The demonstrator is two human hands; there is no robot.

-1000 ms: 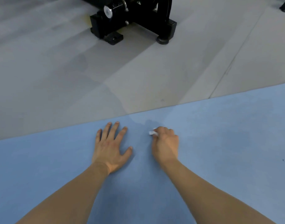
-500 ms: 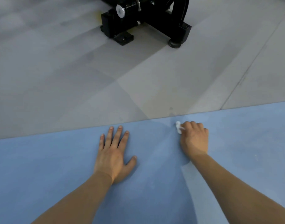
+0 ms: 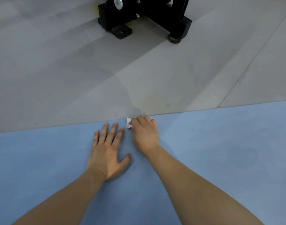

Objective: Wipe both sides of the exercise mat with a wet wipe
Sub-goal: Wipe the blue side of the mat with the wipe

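While the grey floor (image 3: 74, 70) carries a black machine base (image 3: 144, 17), I see the blue exercise mat (image 3: 220, 151) spread below; left hand (image 3: 106, 153) presses flat, fingers apart, right hand (image 3: 144, 132) fingers clamped on the wet wipe (image 3: 128, 122) at the mat's far edge.

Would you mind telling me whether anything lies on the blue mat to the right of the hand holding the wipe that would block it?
Nothing visible does. The right hand grips the wipe at the mat's far edge; the left hand rests flat on its other side.
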